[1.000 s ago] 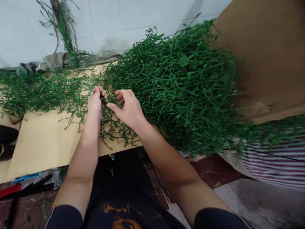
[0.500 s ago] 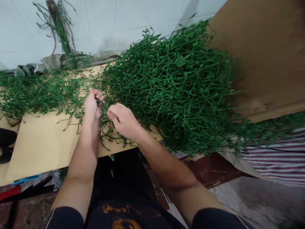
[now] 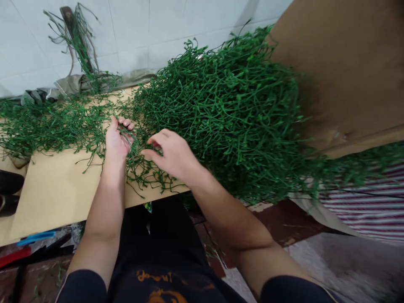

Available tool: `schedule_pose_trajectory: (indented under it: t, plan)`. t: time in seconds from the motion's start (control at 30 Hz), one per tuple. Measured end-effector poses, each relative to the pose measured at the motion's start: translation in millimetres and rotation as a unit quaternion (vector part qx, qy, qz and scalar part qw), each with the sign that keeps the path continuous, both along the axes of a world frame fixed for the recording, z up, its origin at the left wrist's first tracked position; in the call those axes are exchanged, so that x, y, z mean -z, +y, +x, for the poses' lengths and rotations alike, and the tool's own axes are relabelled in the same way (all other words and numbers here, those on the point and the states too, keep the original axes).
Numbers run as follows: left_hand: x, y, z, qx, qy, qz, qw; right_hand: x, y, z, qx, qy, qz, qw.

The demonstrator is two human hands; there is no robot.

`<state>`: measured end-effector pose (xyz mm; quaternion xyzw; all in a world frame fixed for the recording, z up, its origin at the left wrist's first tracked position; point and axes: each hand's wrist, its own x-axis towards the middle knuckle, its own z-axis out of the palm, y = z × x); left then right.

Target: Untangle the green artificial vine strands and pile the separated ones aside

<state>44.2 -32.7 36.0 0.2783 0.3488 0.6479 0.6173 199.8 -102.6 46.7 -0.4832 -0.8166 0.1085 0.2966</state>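
Note:
My left hand (image 3: pixel 118 136) is turned palm up above the board, its fingers curled around a few thin green stems (image 3: pixel 127 131). These look like artificial plant stems with small forked tips. Just to its right is my right hand (image 3: pixel 170 153), thumb and fingers apart, with nothing visible between them. Loose stems (image 3: pixel 143 170) lie on the board beneath both hands. A large heap of the same stems (image 3: pixel 227 109) rises right beside my right hand. More stems (image 3: pixel 53 126) are spread over the board to the left.
The tan board (image 3: pixel 59 189) forms the work surface, backed by a white tiled wall (image 3: pixel 132 29). An upright post (image 3: pixel 67 19) draped with stems stands at the back left. A large brown cardboard sheet (image 3: pixel 344 71) borders the heap. Striped cloth (image 3: pixel 362 206) lies at the right.
My right hand has opened, its thumb and fingers parting, and has shifted slightly right. My left hand has moved a little left, its fingers loosening and the palm showing more.

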Motion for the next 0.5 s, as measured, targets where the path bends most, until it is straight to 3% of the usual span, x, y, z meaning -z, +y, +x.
schedule_pose_trajectory:
  t: [0.17, 0.33, 0.5]
  plan:
    - [2.3, -1, 4, 0.008, 0.016, -0.007, 1.0, -1.0, 5, -42, 0.013, -0.05, -0.045, 0.998]
    - [-2.5, -6, 5, 0.026, 0.025, -0.022, 0.999, 8.6, 26, -42, 0.004, -0.06, -0.075, 0.995]
    - [-4.3, -12, 1, 0.067, 0.051, -0.003, 0.996, 13.3, 37, -29, -0.024, 0.137, -0.128, 0.982]
